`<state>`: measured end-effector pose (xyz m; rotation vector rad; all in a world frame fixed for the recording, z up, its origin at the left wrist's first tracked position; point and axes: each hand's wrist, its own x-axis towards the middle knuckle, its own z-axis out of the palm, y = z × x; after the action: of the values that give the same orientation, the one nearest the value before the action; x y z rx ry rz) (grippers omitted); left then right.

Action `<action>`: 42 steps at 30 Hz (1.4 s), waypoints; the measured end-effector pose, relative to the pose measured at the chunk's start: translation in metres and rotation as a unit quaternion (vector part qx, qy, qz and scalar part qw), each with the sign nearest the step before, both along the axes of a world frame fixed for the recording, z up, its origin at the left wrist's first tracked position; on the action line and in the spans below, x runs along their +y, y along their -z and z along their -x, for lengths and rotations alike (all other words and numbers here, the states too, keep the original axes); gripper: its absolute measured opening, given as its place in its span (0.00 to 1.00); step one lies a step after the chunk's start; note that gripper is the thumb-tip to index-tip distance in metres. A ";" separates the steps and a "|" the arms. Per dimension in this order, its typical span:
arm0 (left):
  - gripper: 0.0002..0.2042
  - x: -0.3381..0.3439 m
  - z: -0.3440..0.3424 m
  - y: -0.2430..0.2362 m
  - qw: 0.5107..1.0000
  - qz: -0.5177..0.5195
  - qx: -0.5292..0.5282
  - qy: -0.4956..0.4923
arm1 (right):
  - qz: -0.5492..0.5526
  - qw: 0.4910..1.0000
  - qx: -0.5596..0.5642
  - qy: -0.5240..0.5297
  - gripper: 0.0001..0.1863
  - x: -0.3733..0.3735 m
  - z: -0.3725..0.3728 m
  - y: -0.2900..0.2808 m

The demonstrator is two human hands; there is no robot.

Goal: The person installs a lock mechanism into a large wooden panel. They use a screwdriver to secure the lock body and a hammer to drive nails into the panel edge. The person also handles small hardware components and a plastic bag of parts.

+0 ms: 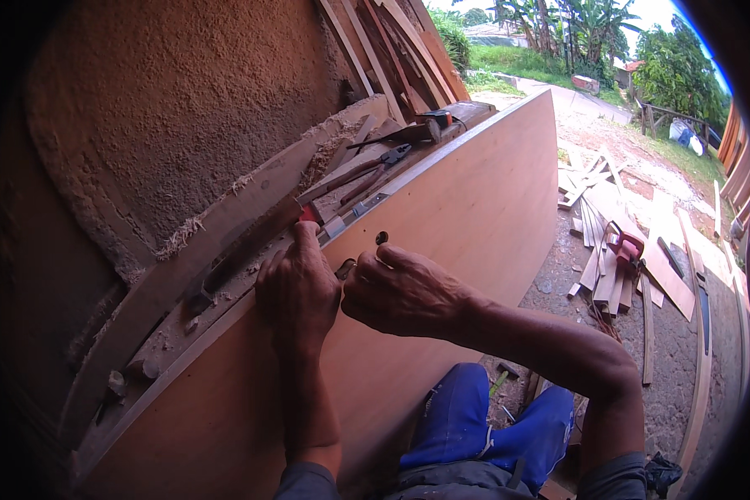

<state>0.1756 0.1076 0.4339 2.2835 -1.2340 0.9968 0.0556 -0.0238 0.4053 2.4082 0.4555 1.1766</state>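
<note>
A broad, pale wooden door panel (475,192) stands on its long edge in front of me. My left hand (296,287) is closed over its upper edge, just before a metal lock plate (367,206) set into that edge. Something red (310,214) shows beyond its fingertip. My right hand (400,292) is pinched against the panel's face, its fingers hiding whatever they hold. Between the hands sits a dark metal-rimmed opening (346,268). A round hole (382,238) shows just above my right knuckles.
Behind the panel, a bench carries pliers (383,167), a hammer (421,132) and wood shavings. A rough wall (183,100) rises beyond, with planks (392,50) leaning there. On the ground at right lie wood offcuts (596,217) and a red power tool (627,247).
</note>
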 end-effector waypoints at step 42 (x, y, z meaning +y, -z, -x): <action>0.07 0.008 0.001 0.000 0.999 -0.010 -0.037 0.002 | -0.434 0.880 0.142 0.129 0.05 0.039 -0.005 -0.001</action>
<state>0.1744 0.1153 0.4342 2.2764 -1.2832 1.0809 0.0602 0.0153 0.4058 3.2783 -0.4241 1.0292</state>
